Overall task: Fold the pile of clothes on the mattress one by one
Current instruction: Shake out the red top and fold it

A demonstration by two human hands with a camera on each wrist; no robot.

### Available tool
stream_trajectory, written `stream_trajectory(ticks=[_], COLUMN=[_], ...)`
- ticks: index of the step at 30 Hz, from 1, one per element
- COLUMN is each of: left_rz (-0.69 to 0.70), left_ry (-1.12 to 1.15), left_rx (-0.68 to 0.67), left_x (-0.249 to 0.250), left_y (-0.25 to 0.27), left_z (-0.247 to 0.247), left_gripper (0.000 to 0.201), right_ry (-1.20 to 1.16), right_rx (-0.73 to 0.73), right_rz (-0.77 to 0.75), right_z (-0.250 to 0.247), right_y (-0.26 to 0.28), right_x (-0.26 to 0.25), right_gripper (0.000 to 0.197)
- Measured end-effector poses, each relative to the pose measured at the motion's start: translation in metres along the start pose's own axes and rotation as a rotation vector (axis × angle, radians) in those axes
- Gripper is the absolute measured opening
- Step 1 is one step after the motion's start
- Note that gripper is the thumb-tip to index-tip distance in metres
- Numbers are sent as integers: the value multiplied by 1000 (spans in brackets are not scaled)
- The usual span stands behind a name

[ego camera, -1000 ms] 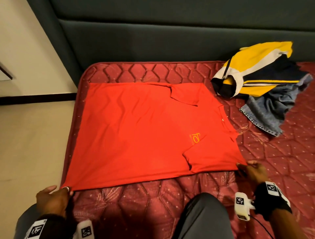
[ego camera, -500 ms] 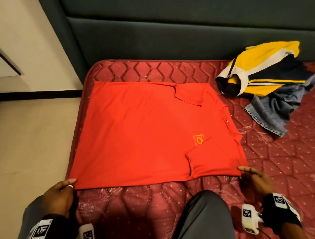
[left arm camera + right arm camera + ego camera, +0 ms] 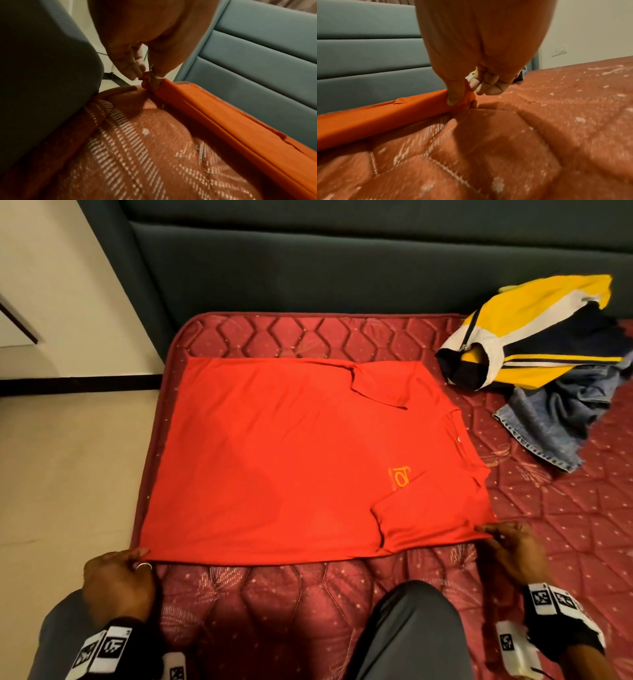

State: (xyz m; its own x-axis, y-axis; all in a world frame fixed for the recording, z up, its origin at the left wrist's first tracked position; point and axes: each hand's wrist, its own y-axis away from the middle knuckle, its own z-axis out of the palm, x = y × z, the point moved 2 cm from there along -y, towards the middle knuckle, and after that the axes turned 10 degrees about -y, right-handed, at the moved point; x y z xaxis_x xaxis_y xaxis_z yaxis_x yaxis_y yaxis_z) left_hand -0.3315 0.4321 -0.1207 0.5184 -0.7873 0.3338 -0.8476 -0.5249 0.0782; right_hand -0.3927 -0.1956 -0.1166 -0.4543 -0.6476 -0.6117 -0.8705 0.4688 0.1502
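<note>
Since half a second ago the right hand point(image 3: 510, 549) has gone from resting open beside the red T-shirt point(image 3: 291, 457) to pinching its near right corner, thumb on top of the cloth and fingers point(image 3: 488, 86) curled under – the wrist view shows the edge lifted a little off the mattress point(image 3: 308, 611). The left hand point(image 3: 118, 580) has closed on the near left corner, fingertips together on the hem, where before it only touched it. The shirt itself has not shifted.

A small yellow-orange logo point(image 3: 400, 474) sits on the chest just beyond the right hand's fingers; its letters cannot be read.

The shirt lies flat, spread wide between the two hands, both sleeves folded in over the body – collar toward the right. Well beyond the right fingers lies a yellow, white and navy garment point(image 3: 534, 337) on top of crumpled blue jeans point(image 3: 555, 419).
</note>
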Motion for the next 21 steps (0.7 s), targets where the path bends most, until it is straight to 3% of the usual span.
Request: stream_trajectory(ticks=[3,6,7,9,10,11,13,14,19,21], left_rz=[-20,-26,-21,-39,-33,-25,-16,-12,-83,-71], left_ry=[-10,91,152,341,426,474,522,523,377,290], left_rx=[-9,-29,-24,-51,-71,-74,-65,-50,-106,-100], left_x=[0,0,5,22,34,45,63,67,70,75], left_y=[-5,-19,-25,-39,-47,-57,-83,-99,-162,-170], left_z=[-7,-13,-16,-21,-21,-20,-14,-7,44,52], left_gripper=[24,40,37,21,13,11,11,13,42,40], right_ry=[33,-135,-130,-143,-169,-157,-178,-207,-130,-75], right_rx=[18,-40,-50,-69,-62,-40,-65,-105,-54,-44], right_rz=[-64,33,-8,-15,-57,-64,-58,-52,67,110], right_z=[-9,-21,-25,-36,-37,-37,-32,-26,5,19], right_y=[-3,-19,-28,-47,-64,-80,-106,-121,-177,-193], right_x=[3,-3,-10,-26,-26,-31,-62,-71,-90,-81], right_gripper=[44,60,53,14,38,40,11,10,38,44])
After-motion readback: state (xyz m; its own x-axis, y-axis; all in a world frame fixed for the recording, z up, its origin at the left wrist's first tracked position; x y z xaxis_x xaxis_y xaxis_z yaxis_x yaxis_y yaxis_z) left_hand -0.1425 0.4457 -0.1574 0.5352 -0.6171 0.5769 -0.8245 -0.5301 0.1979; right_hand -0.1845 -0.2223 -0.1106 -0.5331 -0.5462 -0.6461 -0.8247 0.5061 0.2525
